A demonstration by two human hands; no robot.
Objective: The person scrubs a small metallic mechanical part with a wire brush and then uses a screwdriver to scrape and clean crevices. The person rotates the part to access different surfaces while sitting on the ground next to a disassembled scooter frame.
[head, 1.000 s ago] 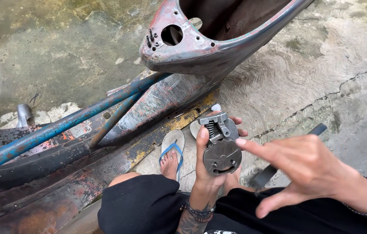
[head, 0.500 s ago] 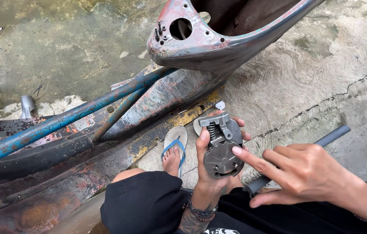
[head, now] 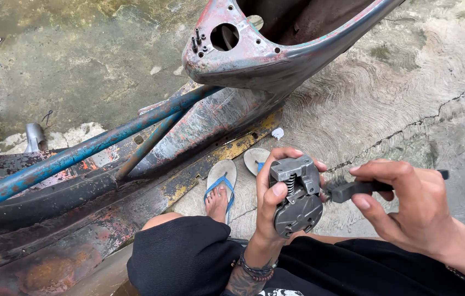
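My left hand [head: 269,205] grips a grey metal mechanical part [head: 298,200], a round housing with a blocky top and a small coil spring showing. The thumb lies across its front. My right hand [head: 413,211] holds a dark bar-shaped tool [head: 361,187] by its handle, and the tool's blunt end sits against the right side of the part. Both hands hover above my lap, over black shorts [head: 188,257].
A rusty scooter body shell [head: 276,49] lies ahead on cracked concrete [head: 408,93]. A blue metal tube [head: 89,148] crosses a rusted floor panel [head: 46,241] at left. My foot in a blue-strapped sandal [head: 220,183] rests on the ground, a second sandal [head: 254,159] beside it.
My right hand picked up the dark tool from the ground and brought its end to the part. My left hand kept holding the part, raised slightly.
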